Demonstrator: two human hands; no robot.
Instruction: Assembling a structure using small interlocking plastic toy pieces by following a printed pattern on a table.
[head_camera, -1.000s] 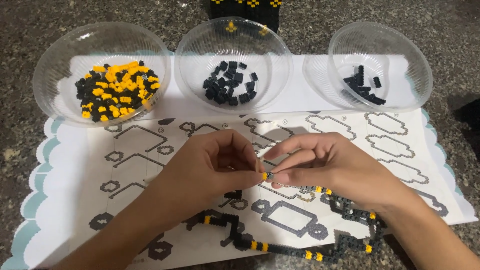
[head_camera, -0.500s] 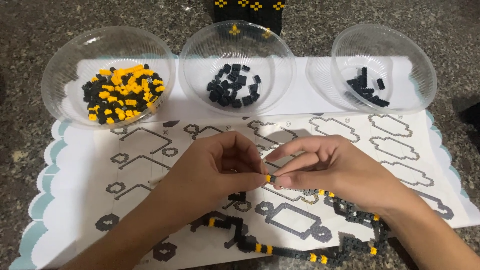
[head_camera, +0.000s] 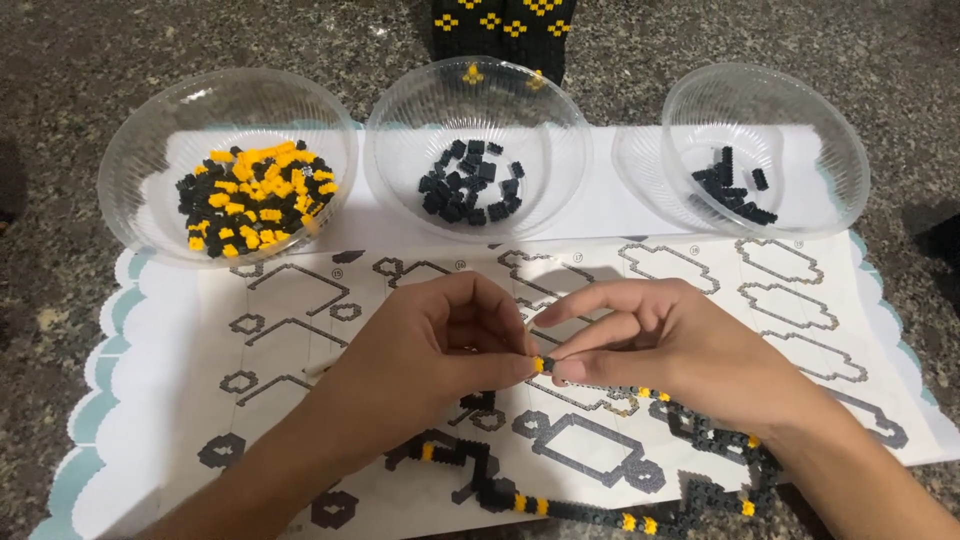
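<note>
1. Little had moved since the earlier frames: both hands stayed pinched together at the same spot over the sheet, while the view slid slightly so the bowls sat a touch lower.
2. On the left stood a clear bowl (head_camera: 228, 165) with mixed yellow and black bricks, resting on the stone bench (head_camera: 90, 60).
3. The left hand (head_camera: 430, 360) was curled nearly closed, thumb and fingertips pinched on a tiny yellow brick (head_camera: 539, 364) at the end of the chain.
4. The middle bowl (head_camera: 478, 150) held a small heap of black bricks, and behind it stood a black block with yellow marks (head_camera: 503, 22).
5. A white instruction sheet (head_camera: 300, 330) printed with outline shapes lay under the hands, on a scalloped mat (head_camera: 85, 420).
6. The right hand (head_camera: 680, 350) was likewise almost closed, thumb and forefinger meeting the same brick from the other side, touching the left fingertips.
7. A black chain with yellow links (head_camera: 600, 512) ran from the pinched brick under the right hand, looped along the sheet's lower edge and ended near the left forearm.
8. On the right, a third bowl (head_camera: 765, 150) held a few black bricks.
</note>
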